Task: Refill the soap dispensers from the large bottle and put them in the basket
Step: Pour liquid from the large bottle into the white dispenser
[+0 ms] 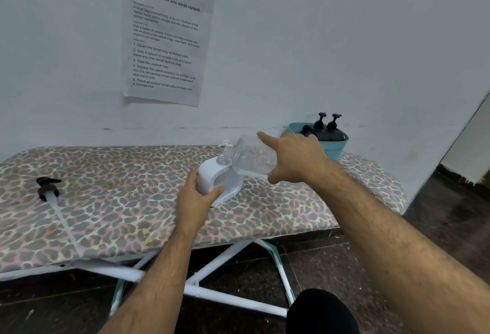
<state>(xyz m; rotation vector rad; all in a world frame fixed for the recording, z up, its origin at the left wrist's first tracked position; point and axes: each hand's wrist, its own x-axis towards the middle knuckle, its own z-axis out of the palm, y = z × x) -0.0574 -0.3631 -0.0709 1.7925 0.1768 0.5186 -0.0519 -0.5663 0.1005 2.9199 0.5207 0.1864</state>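
Note:
A white soap dispenser (212, 180) stands on the leopard-print ironing board (119, 209), its filling neck open at the top. My left hand (197, 201) grips its body from the near side. My right hand (294, 160) holds a clear large bottle (252, 157) tipped on its side, mouth down-left over the dispenser's neck, index finger stretched along the top. A teal basket (335, 149) at the board's far right holds black dispensers (327, 132) with pump heads.
A black pump head (49, 188) with a long white tube lies loose on the board's left part. A printed sheet (165, 36) hangs on the wall. The board's white legs (212, 267) cross over a dark floor. My dark knee (322, 312) shows at the bottom.

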